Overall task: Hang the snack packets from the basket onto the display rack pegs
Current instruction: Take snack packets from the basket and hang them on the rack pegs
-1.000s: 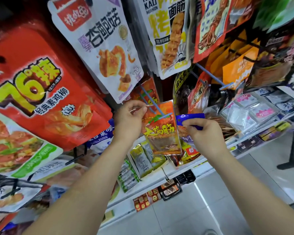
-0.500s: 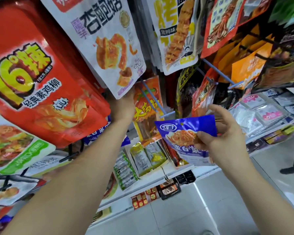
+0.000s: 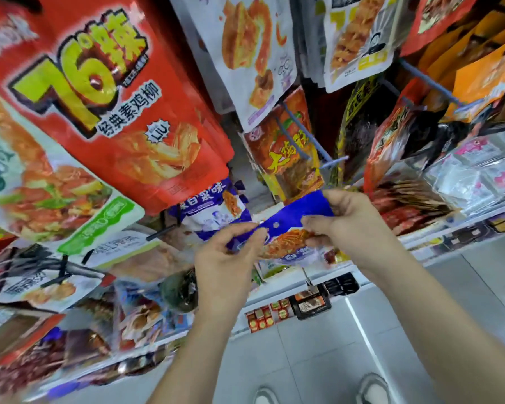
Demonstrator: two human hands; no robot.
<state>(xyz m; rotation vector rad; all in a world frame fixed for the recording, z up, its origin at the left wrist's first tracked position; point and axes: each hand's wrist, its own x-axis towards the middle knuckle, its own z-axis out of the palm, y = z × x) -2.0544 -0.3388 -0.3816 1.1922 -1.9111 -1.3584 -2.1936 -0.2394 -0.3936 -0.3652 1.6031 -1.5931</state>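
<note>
A blue-and-white snack packet (image 3: 286, 221) with a noodle picture is held in front of the display rack, between both hands. My left hand (image 3: 231, 258) pinches its left top edge. My right hand (image 3: 344, 223) grips its right side, thumb on the front. A small hang hole shows in the packet's blue top strip. Packets of the same kind (image 3: 213, 211) hang on a peg just behind and to the left. An orange packet (image 3: 289, 153) hangs on a blue wire peg (image 3: 318, 147) above my hands. The basket is out of view.
Big red packets (image 3: 105, 106) and white packets (image 3: 251, 53) hang at upper left and top. Dark and red packets (image 3: 391, 141) hang at right over a shelf (image 3: 449, 231) of small wrapped snacks. Black pegs (image 3: 161, 233) stick out at left. Floor tiles and my shoes lie below.
My left hand came down from the orange packet on the peg and took the blue packet's left edge. The blue packet dropped lower, now held by both hands. The view tilted down.
</note>
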